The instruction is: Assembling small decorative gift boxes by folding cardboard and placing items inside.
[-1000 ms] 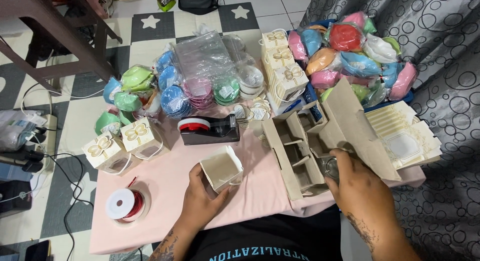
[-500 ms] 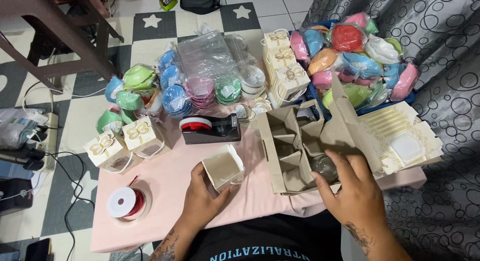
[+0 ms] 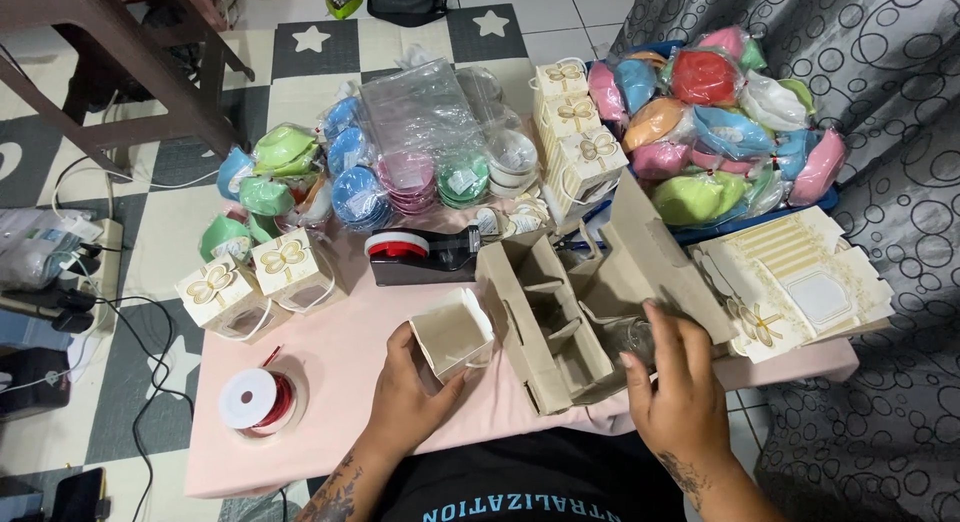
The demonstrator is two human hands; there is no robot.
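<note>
Small open box (image 3: 452,332), cream card, stands on the pink table (image 3: 330,382) near the front edge; left hand (image 3: 410,397) cups it from the near side, fingers closed on its lower wall, box upright with its mouth up. It sits about where it did a second ago, barely turned. Right hand (image 3: 675,382) has shifted: a second ago it lay at the near edge of the divider carton (image 3: 560,322), now it is laid over the carton's right side, fingers spread fairly wide and pressed onto a clear crinkled wrapper (image 3: 625,337); cannot tell if it grips anything under there. Carton has tipped slightly more upright, compartments facing the left hand. Reads as the right hand digging something from the carton while the left keeps the box ready. Behind: tape dispenser (image 3: 420,257), two finished boxes (image 3: 255,282) with bow prints, ribbon spool (image 3: 255,397) at left, flat printed cards (image 3: 800,282) at right, heaps of wrapped coloured bowls (image 3: 700,112).
</note>
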